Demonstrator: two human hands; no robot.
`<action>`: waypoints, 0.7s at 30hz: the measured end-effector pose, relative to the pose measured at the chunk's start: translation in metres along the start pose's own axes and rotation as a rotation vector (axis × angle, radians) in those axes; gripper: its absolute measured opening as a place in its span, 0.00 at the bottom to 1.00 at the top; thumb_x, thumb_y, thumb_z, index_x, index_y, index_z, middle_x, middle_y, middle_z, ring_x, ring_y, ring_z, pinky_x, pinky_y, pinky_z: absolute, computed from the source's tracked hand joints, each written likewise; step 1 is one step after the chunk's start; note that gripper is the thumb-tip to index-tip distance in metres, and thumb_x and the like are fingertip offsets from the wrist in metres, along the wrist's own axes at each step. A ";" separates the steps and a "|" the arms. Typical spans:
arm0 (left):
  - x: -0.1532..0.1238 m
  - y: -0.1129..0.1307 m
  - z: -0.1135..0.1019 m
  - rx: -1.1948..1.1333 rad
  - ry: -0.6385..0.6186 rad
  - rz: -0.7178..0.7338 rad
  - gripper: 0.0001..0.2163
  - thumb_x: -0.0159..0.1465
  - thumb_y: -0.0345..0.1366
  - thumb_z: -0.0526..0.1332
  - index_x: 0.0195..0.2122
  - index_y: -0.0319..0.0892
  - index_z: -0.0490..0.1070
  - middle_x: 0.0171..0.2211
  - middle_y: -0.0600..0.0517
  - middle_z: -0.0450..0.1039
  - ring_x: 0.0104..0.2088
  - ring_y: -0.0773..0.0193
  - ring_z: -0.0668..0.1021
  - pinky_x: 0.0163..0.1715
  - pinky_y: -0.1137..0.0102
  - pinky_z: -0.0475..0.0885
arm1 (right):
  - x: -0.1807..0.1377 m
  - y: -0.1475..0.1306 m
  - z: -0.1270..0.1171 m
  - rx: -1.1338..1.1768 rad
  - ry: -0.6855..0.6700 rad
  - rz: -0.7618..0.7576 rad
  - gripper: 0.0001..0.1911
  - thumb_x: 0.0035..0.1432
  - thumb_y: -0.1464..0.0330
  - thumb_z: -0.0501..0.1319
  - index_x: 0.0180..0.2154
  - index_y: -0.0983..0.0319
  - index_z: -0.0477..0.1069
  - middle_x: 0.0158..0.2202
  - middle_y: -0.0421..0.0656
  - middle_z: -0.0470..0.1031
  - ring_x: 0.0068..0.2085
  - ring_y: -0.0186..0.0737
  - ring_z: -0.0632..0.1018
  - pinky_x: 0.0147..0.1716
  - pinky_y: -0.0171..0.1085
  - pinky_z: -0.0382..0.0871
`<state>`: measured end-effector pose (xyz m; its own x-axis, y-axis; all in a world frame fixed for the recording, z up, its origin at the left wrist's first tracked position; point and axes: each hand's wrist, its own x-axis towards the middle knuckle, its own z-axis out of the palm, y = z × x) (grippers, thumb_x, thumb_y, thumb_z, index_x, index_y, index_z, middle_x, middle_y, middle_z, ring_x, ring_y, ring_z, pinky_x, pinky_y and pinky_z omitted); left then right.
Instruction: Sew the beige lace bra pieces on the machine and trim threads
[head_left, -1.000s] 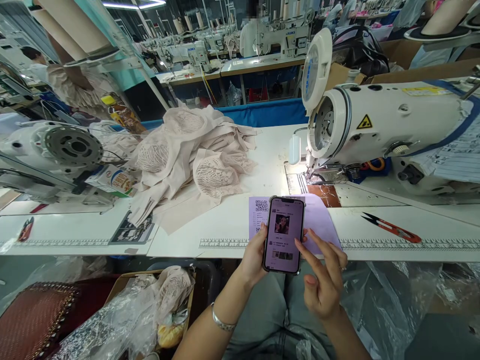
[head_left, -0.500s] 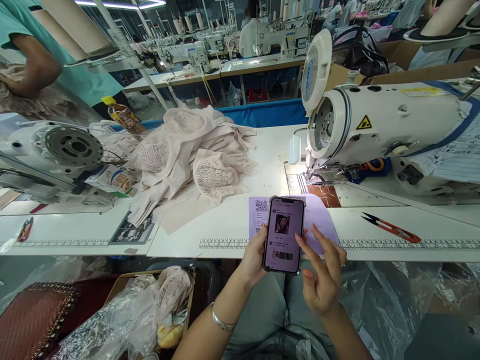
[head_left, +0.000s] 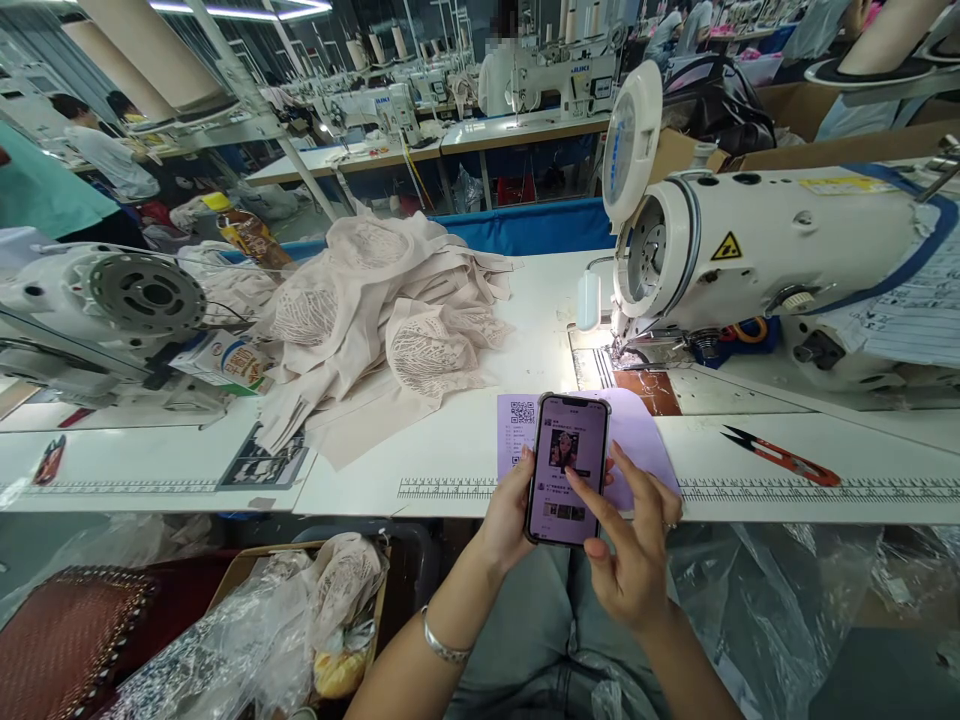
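Observation:
A smartphone (head_left: 555, 490) with its screen lit rests in my left hand (head_left: 511, 515), gripped along its left side. Over the screen, my right hand (head_left: 634, 535) has its fingers spread, the index fingertip at or just above the picture on the display. Behind the phone, a purple sheet with printed codes (head_left: 637, 440) lies on the white sewing table (head_left: 442, 450). To the left is a heap of beige lace bras (head_left: 390, 300). The white sewing machine (head_left: 757, 240) stands at the right, its lamp lighting the needle area.
Red-handled thread snips (head_left: 784, 457) lie right of the phone. Another machine (head_left: 112, 320), a small carton (head_left: 221, 360) and a drink bottle (head_left: 247, 230) are at left. Below the table edge sits a box with plastic-wrapped pieces (head_left: 300, 620). A co-worker in green (head_left: 45, 190) is at far left.
My right hand has shifted left, its index finger now over the picture on the phone. My left hand and phone stay put. The co-worker in green has moved left, mostly out of view.

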<state>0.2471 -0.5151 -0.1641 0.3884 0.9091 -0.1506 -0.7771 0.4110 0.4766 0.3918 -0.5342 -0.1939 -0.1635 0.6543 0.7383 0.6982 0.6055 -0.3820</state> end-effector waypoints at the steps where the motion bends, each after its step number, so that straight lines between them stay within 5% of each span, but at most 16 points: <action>1: 0.000 0.000 0.000 -0.001 0.001 -0.004 0.24 0.63 0.53 0.67 0.50 0.39 0.80 0.50 0.40 0.81 0.60 0.42 0.75 0.66 0.50 0.61 | 0.000 0.000 0.000 0.002 0.007 -0.001 0.27 0.73 0.53 0.42 0.68 0.47 0.59 0.70 0.48 0.56 0.58 0.55 0.65 0.54 0.53 0.60; 9: 0.001 -0.002 -0.004 0.012 0.017 0.009 0.23 0.65 0.52 0.64 0.50 0.38 0.80 0.51 0.40 0.81 0.60 0.43 0.75 0.67 0.51 0.61 | -0.004 0.002 -0.005 0.027 0.090 -0.019 0.25 0.74 0.56 0.43 0.64 0.48 0.66 0.66 0.47 0.65 0.55 0.53 0.71 0.52 0.52 0.61; 21: 0.001 -0.001 -0.005 0.075 -0.034 0.012 0.28 0.68 0.55 0.59 0.56 0.35 0.76 0.55 0.38 0.78 0.59 0.44 0.76 0.65 0.51 0.63 | -0.011 0.005 -0.013 0.066 0.123 -0.114 0.24 0.73 0.57 0.47 0.45 0.48 0.82 0.59 0.43 0.72 0.52 0.48 0.71 0.54 0.53 0.56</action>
<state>0.2454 -0.5143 -0.1693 0.3972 0.9104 -0.1155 -0.7430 0.3929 0.5418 0.4059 -0.5440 -0.1963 -0.1501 0.5218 0.8397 0.6323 0.7036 -0.3242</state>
